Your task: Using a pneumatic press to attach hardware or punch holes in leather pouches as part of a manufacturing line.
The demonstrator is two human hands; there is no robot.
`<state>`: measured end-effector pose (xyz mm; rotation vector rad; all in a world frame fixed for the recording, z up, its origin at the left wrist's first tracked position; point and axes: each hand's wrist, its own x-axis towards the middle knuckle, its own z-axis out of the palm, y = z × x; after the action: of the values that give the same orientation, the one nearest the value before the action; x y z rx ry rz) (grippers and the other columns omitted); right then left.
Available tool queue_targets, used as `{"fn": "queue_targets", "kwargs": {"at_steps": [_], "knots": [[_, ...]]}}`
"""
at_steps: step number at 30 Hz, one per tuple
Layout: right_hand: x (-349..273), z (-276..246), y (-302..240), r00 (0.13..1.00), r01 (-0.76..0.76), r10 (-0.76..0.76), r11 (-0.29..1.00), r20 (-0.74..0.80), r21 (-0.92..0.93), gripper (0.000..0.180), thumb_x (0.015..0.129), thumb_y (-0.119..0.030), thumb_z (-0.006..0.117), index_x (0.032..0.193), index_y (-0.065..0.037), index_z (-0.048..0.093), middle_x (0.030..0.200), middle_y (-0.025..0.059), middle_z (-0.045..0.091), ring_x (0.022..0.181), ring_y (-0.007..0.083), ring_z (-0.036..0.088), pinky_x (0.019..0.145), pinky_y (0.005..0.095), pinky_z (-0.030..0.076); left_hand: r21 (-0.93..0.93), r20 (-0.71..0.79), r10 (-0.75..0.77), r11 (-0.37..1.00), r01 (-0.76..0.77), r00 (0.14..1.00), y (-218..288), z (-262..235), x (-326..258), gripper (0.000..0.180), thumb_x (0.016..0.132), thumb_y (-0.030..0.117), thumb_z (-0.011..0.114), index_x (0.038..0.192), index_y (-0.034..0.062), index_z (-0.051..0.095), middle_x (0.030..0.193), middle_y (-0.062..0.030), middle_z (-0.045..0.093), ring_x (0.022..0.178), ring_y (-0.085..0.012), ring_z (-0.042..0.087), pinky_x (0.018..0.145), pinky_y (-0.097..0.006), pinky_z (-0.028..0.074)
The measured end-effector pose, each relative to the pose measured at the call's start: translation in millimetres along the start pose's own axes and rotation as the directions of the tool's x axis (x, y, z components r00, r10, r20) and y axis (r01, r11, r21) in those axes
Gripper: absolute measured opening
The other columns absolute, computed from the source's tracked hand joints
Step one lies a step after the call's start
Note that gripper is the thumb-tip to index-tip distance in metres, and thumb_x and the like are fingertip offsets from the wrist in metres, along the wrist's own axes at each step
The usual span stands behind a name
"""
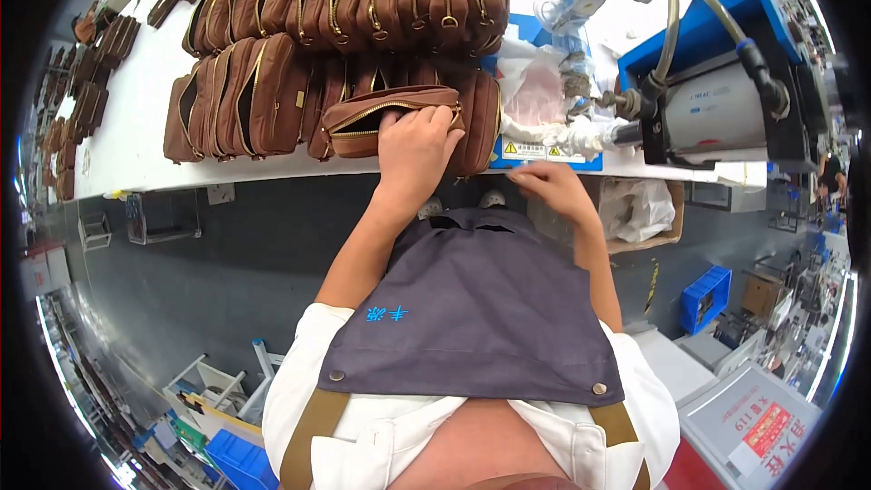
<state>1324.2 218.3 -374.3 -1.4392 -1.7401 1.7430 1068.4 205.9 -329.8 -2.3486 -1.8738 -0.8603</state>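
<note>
My left hand (417, 150) grips a brown zippered bag (356, 134). Its fingers reach into the open mouth, which has a gold zipper along it, and the thumb stays outside on the right. The bag is tilted in front of the row of similar bags. At the table's front edge, beside the blue machine base (544, 160), my right hand (555, 189) is closed with thumb and fingertips together. Whatever it may be pinching is too small to make out. Right behind my left hand stands another brown bag (481, 122).
Two rows of brown bags (272, 95) stand on the white table (127, 150). To the right is a machine with a metal cylinder (712, 109) and hoses. Clear plastic bags (535, 91) lie on its base. Below the table edge sits a cardboard box (671, 218) with plastic inside.
</note>
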Motion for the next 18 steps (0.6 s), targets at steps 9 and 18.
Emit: {"fn": "queue_targets", "kwargs": {"at_steps": [9,18], "knots": [[67.4,57.7,-58.8,0.853,0.378,-0.370,0.924,-0.368,-0.054,0.016,0.082,-0.012,0.068,0.094,-0.001,0.071,0.084,0.0092,0.070,0.077,0.0154,0.066,0.072,0.0280,0.051,-0.263,0.191,-0.001,0.963,0.052,0.982,-17.4,-28.3,-6.9,0.031,0.076,0.019,0.072,0.067,0.0045,0.046,0.063,-0.0108,0.053,0.059,-0.0300,0.054,0.054,-0.039,0.041],[57.2,65.5,-60.5,0.807,0.373,-0.438,0.898,-0.397,-0.232,0.015,0.080,-0.013,0.068,0.091,-0.003,0.072,0.085,0.0123,0.070,0.079,0.0220,0.068,0.073,0.0310,0.052,-0.284,0.196,0.009,0.958,0.048,0.981,-23.0,-30.0,-16.1,0.030,0.076,0.016,0.073,0.069,0.0039,0.046,0.064,-0.0107,0.051,0.059,-0.0293,0.052,0.055,-0.038,0.041]]}}
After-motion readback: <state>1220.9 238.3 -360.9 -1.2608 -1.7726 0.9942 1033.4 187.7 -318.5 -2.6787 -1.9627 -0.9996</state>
